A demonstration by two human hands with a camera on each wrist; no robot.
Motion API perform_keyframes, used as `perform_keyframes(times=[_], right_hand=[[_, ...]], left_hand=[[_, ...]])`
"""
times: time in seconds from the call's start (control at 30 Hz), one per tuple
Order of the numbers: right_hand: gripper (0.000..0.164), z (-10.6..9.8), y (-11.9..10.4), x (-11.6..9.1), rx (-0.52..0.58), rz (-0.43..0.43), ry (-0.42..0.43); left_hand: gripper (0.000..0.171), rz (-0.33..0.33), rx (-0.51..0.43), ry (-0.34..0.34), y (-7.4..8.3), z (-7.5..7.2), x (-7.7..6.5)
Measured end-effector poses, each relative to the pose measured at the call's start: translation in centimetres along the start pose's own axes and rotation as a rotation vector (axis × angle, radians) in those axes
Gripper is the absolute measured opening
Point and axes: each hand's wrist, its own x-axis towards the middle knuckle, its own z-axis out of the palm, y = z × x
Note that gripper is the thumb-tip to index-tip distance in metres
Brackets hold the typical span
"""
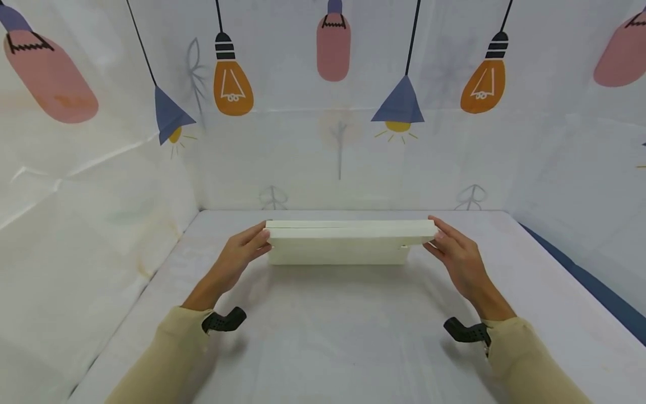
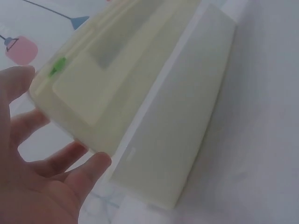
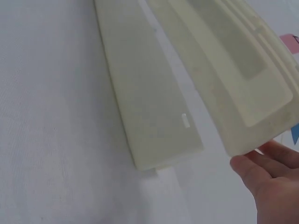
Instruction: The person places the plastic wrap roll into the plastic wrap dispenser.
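A long cream lid (image 1: pixel 350 229) with a raised rectangular panel is held level by both hands over a pale, low box (image 1: pixel 338 253) on the table. My left hand (image 1: pixel 238 259) grips the lid's left end, its thumb at the near corner and fingers along the end edge. At the other end, my right hand (image 1: pixel 458 259) pinches the lid's corner. There the lid juts out past the box, and the right wrist view shows a gap between lid and box (image 3: pixel 145 107). A small green piece (image 2: pixel 58 67) shows on the lid's far left part. The box's inside is hidden.
The table (image 1: pixel 333 348) has a white cover. Behind it stands a white cloth wall (image 1: pixel 292 157) printed with lamps and bulbs, and similar cloth hangs on both sides. A dark blue strip (image 1: pixel 585 275) runs along the right edge. Each wrist wears a black mount (image 1: pixel 224 320).
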Motion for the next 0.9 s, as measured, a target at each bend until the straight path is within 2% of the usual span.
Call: perform_keyframes(times=[0.23,0.37,0.53,0.67,0.77,0.9], right_hand=[[0.055,0.3,-0.1,0.6,-0.043,0.024,-0.010],[0.056,0.4,-0.1,0.9,-0.058,0.028,-0.014],[0.059,0.8,-0.1,1.4,-0.042,0.048,-0.012],[0.057,1.3,-0.1,1.6,-0.028,0.074,0.004],[0.056,1.4,0.1,1.6,-0.085,0.096,0.019],[0.055,1.4,0.4,1.6,-0.181,0.115,0.024]], left_hand=[[0.068,0.003,-0.006,0.034,0.6,0.1,0.2],[0.064,0.016,0.024,0.064,0.8,0.0,0.4],[0.056,0.064,0.103,0.097,0.4,-0.2,0.6],[0.051,0.107,0.208,0.120,0.0,-0.4,0.5],[0.049,0.121,0.263,0.135,0.0,-0.3,0.5],[0.048,0.128,0.276,0.138,0.0,-0.1,0.7]])
